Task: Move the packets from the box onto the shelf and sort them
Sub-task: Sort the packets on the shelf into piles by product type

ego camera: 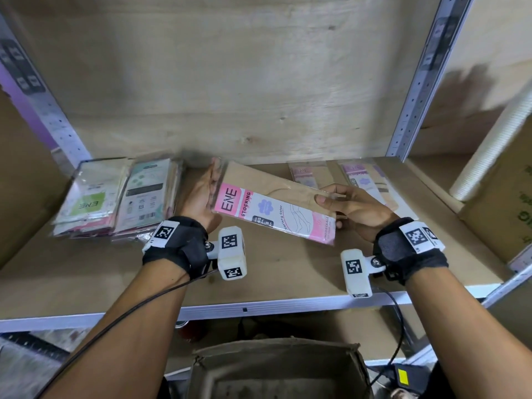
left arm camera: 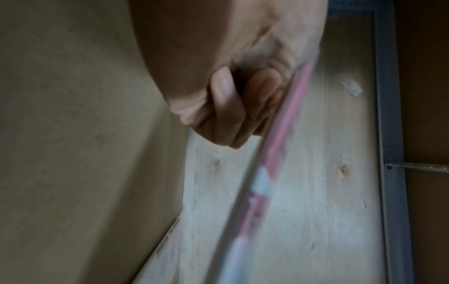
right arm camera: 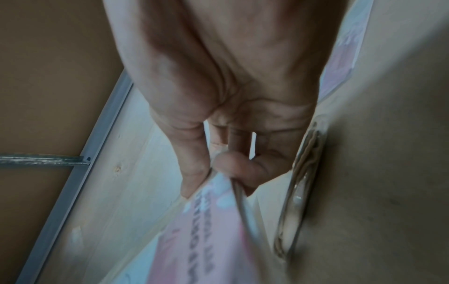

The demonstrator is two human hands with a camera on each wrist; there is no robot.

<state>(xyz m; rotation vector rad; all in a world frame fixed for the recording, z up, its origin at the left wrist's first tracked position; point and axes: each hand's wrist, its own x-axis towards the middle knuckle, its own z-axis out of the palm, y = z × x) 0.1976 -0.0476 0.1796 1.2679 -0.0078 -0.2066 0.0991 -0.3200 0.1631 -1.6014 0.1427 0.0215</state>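
Note:
A pink and white "ENE STOCKING" packet (ego camera: pixel 273 214) hangs tilted a little above the wooden shelf (ego camera: pixel 288 272), held between both hands. My left hand (ego camera: pixel 211 182) holds its left end; in the left wrist view the thumb and a finger of that hand (left arm camera: pixel 243 107) curl against the blurred packet edge (left arm camera: pixel 274 153). My right hand (ego camera: pixel 325 208) pinches the right end, thumb on top and fingers underneath; the right wrist view shows that hand (right arm camera: pixel 218 169) gripping the packet (right arm camera: pixel 206 230). The open cardboard box (ego camera: pixel 276 370) stands below the shelf; its inside is dark.
A stack of packets (ego camera: pixel 115 197) lies at the shelf's left. More pink packets (ego camera: pixel 362 180) lie at the back right, behind my right hand. A brown carton (ego camera: pixel 501 203) and a white roll (ego camera: pixel 495 151) stand to the right. Metal uprights (ego camera: pixel 417 82) frame the bay.

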